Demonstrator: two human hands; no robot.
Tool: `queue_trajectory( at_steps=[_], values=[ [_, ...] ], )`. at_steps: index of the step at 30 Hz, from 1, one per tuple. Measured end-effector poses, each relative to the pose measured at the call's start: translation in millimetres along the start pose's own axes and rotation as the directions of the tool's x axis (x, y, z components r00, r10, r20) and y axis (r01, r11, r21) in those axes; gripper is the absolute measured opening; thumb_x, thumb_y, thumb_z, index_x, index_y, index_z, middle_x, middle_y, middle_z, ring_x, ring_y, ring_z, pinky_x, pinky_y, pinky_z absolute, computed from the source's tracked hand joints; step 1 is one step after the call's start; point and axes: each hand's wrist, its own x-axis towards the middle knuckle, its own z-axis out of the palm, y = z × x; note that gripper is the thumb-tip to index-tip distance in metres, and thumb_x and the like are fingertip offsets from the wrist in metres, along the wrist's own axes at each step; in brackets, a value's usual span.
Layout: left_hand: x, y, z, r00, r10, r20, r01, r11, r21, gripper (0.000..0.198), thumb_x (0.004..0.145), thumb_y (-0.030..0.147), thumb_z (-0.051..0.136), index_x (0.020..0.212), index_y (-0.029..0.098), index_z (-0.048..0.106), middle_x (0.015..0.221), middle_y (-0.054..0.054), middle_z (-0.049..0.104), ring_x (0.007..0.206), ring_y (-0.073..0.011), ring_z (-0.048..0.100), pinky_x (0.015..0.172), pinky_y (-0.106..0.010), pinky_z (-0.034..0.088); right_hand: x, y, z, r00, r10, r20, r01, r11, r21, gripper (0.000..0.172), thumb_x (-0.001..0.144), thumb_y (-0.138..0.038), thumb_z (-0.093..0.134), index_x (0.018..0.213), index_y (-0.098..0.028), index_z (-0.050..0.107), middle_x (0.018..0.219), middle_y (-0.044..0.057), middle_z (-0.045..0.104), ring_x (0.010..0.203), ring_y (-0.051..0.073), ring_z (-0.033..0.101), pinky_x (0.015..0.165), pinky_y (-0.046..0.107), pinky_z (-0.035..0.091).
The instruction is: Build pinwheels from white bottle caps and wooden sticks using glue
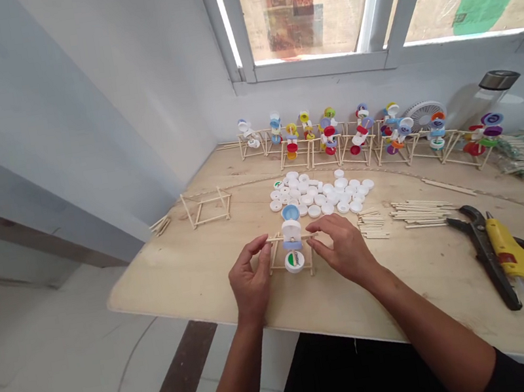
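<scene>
On plywood table (166, 284), left hand (252, 282), right hand (343, 249) hold stick frame (276, 259), pointing forward.

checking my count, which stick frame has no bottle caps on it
The bare square of wooden sticks at the left of the table: it alone holds no bottle caps.

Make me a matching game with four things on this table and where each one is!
Things:
1. glue gun
2. white caps
3. green-label cap
4. fan

Places:
A. behind the row of cap figures
B. in a heap in the middle of the table
C. on the right side of the table
D. between the left hand and right hand

Right pairs: 1-C, 2-B, 3-D, 4-A
</scene>
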Motion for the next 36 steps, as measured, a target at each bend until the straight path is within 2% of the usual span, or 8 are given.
queue_trajectory(
  at_steps=[8,15,21,36],
  values=[
    [1.4,-0.1,-0.1,1.0,-0.029,0.003,0.029,0.999,-0.035,0.031,0.076,0.038,0.06,0.098,0.016,0.066,0.093,-0.007,0.069,0.09,-0.0209,0.063,0.084,-0.035,0.049,-3.1,0.8,0.5,0.995,-0.072,-0.064,0.058,0.978,-0.2,0.013,0.084,-0.03,0.055,0.083,-0.019,0.061,0.082,0.006,0.066,0.08,0.021,0.057,0.07,0.033,0.038],
    [2.3,0.1,-0.1,1.0,-0.031,-0.001,0.031,0.998,-0.049,0.029,0.076,0.036,0.06,0.096,0.017,0.067,0.092,-0.006,0.069,0.089,-0.0204,0.064,0.083,-0.034,0.049,-4.3,-1.6,0.9,0.992,-0.102,-0.075,0.073,0.942,-0.327,0.017,0.085,-0.032,0.054,0.075,-0.018,0.061,0.074,0.006,0.064,0.072,0.019,0.054,0.065,0.031,0.032],
    [2.5,0.9,-0.4,1.0,-0.019,-0.002,0.019,0.998,-0.063,0.023,0.076,0.034,0.06,0.091,0.018,0.067,0.088,-0.004,0.069,0.087,-0.0189,0.064,0.083,-0.032,0.049,-4.8,-1.8,2.0,0.988,-0.118,-0.096,0.079,0.938,-0.339,0.018,0.086,-0.028,0.053,0.074,-0.017,0.062,0.071,0.005,0.064,0.069,0.019,0.054,0.064,0.03,0.031],
    [3.2,-5.3,0.5,1.0,-0.029,-0.002,0.029,0.998,-0.059,0.027,0.075,0.036,0.059,0.092,0.016,0.066,0.088,-0.007,0.069,0.087,-0.0211,0.064,0.079,-0.034,0.051,-5.8,-0.8,4.6,0.982,-0.132,-0.137,0.087,0.952,-0.294,0.017,0.086,-0.025,0.052,0.079,-0.018,0.066,0.074,0.006,0.067,0.07,0.019,0.058,0.065,0.031,0.036]
  ],
)
